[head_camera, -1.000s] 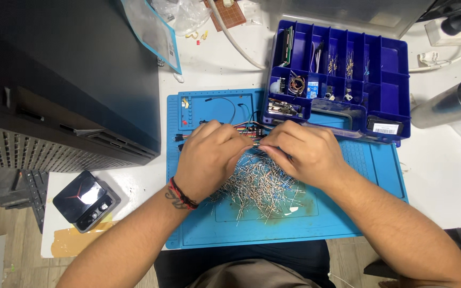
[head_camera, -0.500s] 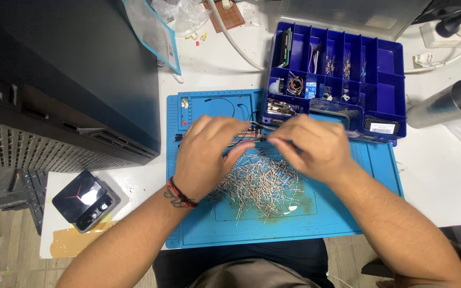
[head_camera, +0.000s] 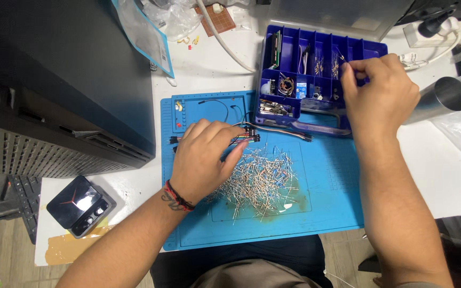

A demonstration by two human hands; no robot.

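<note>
Left hand (head_camera: 205,160) is lying palm down on the blue work mat (head_camera: 326,181), fingers spread loosely and gripping nothing that I am able to see, with its fingertips resting on a bundle of coloured jumper wires (head_camera: 252,136) at the upper edge of the heap of loose resistors (head_camera: 260,178). I am seeing that heap spreading over the middle of the mat, just to the right of this hand and touching it along the palm side. Right hand (head_camera: 382,90) is reaching up over the blue compartment box (head_camera: 316,42), which is sitting at the top right corner of the mat, and its thumb and forefinger are pinched together on one thin resistor (head_camera: 342,56), holding it above the upper right compartments; I am not able to tell which compartment it is hanging over. Other cells of the box are holding small parts, wires and a green board. I am also seeing a shiny metal cup (head_camera: 444,98) lying just right of this hand on the white table (head_camera: 209,69), a black computer case (head_camera: 60,80) standing well to the left, and a small black device (head_camera: 81,205) sitting near the table's lower left edge
</note>
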